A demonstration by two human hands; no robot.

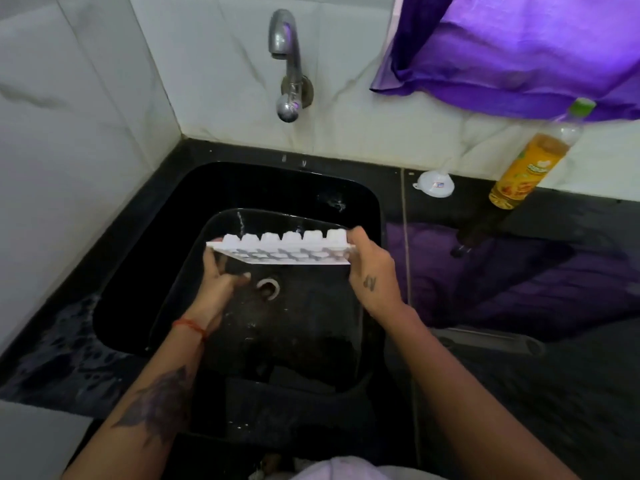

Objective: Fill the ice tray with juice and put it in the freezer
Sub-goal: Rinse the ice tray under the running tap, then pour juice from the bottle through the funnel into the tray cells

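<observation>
Both hands grip the ice tray mid-frame above the sink: left hand and right hand pinching opposite ends, long axis left-right, juice bottle upper right, nearer the right.

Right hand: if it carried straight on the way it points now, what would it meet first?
Already gripping the ice tray, the right hand points up-left; beyond lies probably the sink's back wall, though depth is unclear.

Black worktop with inset sink. At 2 o'clock of the sink: white funnel, juice bottle.
</observation>
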